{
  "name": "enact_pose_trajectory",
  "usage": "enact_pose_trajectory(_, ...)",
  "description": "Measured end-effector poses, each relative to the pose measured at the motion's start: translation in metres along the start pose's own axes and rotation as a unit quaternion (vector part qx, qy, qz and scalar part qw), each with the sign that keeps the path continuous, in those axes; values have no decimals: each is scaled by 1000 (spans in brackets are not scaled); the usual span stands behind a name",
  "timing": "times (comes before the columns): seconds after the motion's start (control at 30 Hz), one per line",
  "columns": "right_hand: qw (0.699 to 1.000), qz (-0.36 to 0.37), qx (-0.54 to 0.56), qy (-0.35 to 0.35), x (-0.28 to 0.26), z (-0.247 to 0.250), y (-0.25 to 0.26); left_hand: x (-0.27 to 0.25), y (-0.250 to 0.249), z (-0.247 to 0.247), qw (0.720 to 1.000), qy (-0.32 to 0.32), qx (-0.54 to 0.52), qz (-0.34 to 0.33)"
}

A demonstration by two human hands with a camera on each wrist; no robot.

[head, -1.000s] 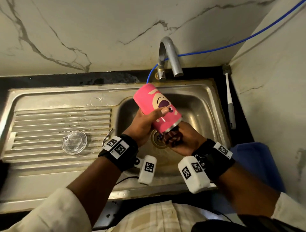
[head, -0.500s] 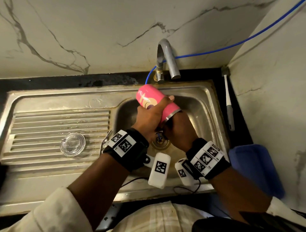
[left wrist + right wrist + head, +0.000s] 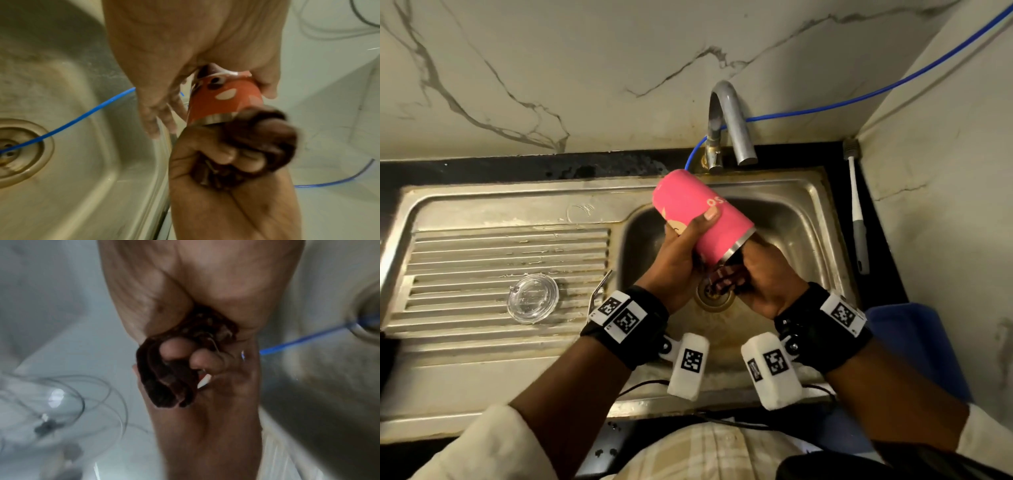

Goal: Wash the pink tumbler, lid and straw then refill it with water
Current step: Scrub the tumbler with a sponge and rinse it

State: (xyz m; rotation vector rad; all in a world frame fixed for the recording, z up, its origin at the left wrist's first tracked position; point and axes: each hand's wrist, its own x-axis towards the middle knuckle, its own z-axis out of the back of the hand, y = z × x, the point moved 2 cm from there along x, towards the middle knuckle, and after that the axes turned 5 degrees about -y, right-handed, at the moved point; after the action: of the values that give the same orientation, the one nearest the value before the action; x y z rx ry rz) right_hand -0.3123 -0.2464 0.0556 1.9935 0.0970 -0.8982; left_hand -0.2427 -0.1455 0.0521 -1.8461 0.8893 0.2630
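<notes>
left hand (image 3: 681, 253) wraps tumbler (image 3: 702, 219) over sink (image 3: 808, 212), mouth tilted down-right so scrubbing reaches inside | right hand (image 3: 763, 277) clenches dark scrubber (image 3: 726, 279) at steel rim | contents hidden, judged emptied | lid (image 3: 532, 298) on left drainboard, well apart | straw unseen | tap (image 3: 732, 126) far, dry

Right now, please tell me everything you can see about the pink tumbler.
The pink tumbler is a smooth cylinder with cartoon face artwork and a bare metal band at its rim. It has no lid on and is held tilted over the sink basin, base up toward the tap, mouth down to the right. The left hand grips its body; the right hand holds a dark scrubber at the mouth.
</notes>
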Motion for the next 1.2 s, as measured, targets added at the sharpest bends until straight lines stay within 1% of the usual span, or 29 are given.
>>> enact_pose_trajectory(0.03,997,56,-51,-11,1,1,2,0,-2,0,999,-29,13,-4)
enact_pose_trajectory(0.07,984,135,-116,-22,2,3,5,1,-3,-1,998,-60,26,-7)
enact_pose_trajectory(0.1,951,232,-202,-27,3,6,9,1,-5,-1,996,-81,32,-11)
enact_pose_trajectory(0.13,900,310,-304,-20,7,7,10,1,-8,-1,995,-90,31,-14)
enact_pose_trajectory(0.17,850,346,-397,-12,9,6,10,1,-10,-2,995,-88,31,-15)
enact_pose_trajectory(0.2,826,338,-452,-8,12,6,9,1,-9,-4,996,-85,32,-16)
enact_pose_trajectory(0.23,824,308,-475,-15,12,4,11,3,-8,-3,996,-85,36,-21)
enact_pose_trajectory(0.3,844,289,-449,-42,11,7,4,5,-5,0,995,-81,49,-39)
enact_pose_trajectory(0.33,847,308,-431,-42,9,6,-2,7,-4,2,994,-79,56,-45)
enact_pose_trajectory(0.4,888,278,-364,-47,3,1,1,8,-2,6,994,-70,63,-53)
enact_pose_trajectory(0.47,954,176,-243,-27,-4,-3,7,6,1,9,995,-54,58,-55)
enact_pose_trajectory(0.5,974,122,-190,-17,-6,-2,8,5,3,10,996,-43,52,-61)
enact_pose_trajectory(0.57,996,13,-90,8,-9,-1,6,3,3,11,996,-8,42,-77)
enact_pose_trajectory(0.63,998,-57,2,39,-8,2,0,2,2,13,995,46,43,-79)
enact_pose_trajectory(0.7,997,-62,32,37,-4,5,-5,5,-1,14,992,87,49,-70)
enact_pose_trajectory(0.73,998,-54,24,31,-4,5,-6,6,-2,13,993,84,49,-66)
enact_pose_trajectory(0.8,1000,2,-6,3,-4,3,-3,7,-6,8,996,40,54,-55)
enact_pose_trajectory(0.83,998,51,-31,-8,-4,2,0,9,-7,6,997,17,56,-50)
enact_pose_trajectory(0.87,990,120,-69,-13,-5,0,5,10,-9,4,997,-8,54,-52)
enact_pose_trajectory(0.9,967,213,-136,-26,-3,2,7,11,-11,4,997,-30,43,-56)
enact_pose_trajectory(0.93,920,320,-222,-32,0,5,11,13,-13,3,997,-38,24,-58)
enact_pose_trajectory(0.97,853,409,-325,-28,2,7,13,14,-15,2,998,-37,-4,-58)
enact_pose_trajectory(1.0,778,462,-424,-24,9,9,11,14,-16,1,997,-36,-31,-59)
enact_pose_trajectory(1.03,733,478,-483,-20,12,8,10,13,-16,1,996,-46,-44,-62)
enact_pose_trajectory(1.07,704,488,-515,-30,15,7,9,13,-16,2,995,-62,-43,-62)
enact_pose_trajectory(1.1,698,486,-525,-39,16,5,7,14,-15,3,995,-72,-37,-57)
enact_pose_trajectory(1.13,706,484,-514,-47,17,3,4,14,-13,4,996,-71,-31,-49)
enact_pose_trajectory(1.17,738,466,-486,-48,16,1,0,14,-11,5,996,-69,-28,-43)
enact_pose_trajectory(1.2,787,430,-440,-47,15,-3,-3,15,-9,6,997,-66,-27,-39)
